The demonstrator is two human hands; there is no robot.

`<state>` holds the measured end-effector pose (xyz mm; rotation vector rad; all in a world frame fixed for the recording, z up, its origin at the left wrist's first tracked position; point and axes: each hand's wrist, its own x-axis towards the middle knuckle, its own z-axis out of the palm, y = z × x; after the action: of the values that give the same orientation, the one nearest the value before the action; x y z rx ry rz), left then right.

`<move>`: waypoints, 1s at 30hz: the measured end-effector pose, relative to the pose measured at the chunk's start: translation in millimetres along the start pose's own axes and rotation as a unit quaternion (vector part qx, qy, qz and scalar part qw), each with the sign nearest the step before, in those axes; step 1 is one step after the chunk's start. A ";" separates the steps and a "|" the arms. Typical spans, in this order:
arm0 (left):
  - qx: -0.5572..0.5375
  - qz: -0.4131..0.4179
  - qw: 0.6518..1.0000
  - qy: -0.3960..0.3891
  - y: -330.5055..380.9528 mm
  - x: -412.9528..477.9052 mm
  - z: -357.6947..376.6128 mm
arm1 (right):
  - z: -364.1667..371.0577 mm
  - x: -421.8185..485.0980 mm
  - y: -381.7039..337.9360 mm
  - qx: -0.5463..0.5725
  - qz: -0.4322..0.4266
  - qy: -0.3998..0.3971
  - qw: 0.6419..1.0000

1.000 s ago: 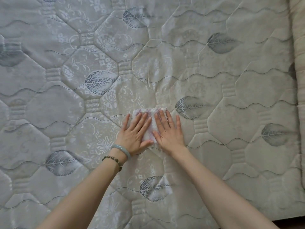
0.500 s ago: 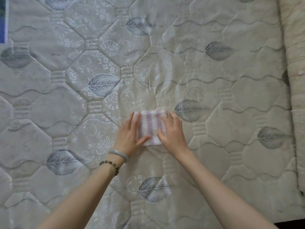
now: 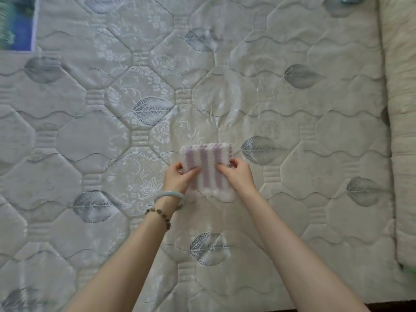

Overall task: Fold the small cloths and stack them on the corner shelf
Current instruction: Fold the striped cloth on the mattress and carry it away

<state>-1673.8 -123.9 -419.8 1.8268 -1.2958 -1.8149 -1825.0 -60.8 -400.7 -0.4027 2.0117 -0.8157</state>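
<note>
No longer pressed under flat palms, the small folded purple-and-white striped fluffy cloth is pinched at its side edges by left hand and right hand, apparently lifting off the grey quilted mattress, ready for stacking.

Folded purple-and-white striped cloth; pinched at both sides above mattress

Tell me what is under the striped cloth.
The quilted mattress shows around the striped cloth, pinched by the left hand and right hand. Directly beneath is covered.
</note>
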 end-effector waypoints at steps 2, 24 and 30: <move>-0.097 -0.017 0.994 -0.049 16.1 -13.5 -19.5 | -4.4 -13.9 -18.0 0.066 -0.022 -0.030 0.997; -0.196 0.162 0.927 0.276 138.0 -289.3 -341.4 | 138.4 -305.8 -302.1 0.050 -0.229 -0.338 0.911; -0.223 0.151 0.900 0.343 101.5 -384.8 -461.0 | 236.3 -424.7 -327.7 -0.003 -0.273 -0.407 0.871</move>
<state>-1231.4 -85.8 -2.9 1.6508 -0.7545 -1.0297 -1406.9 -153.3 -0.4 -1.1436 1.1026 -0.7815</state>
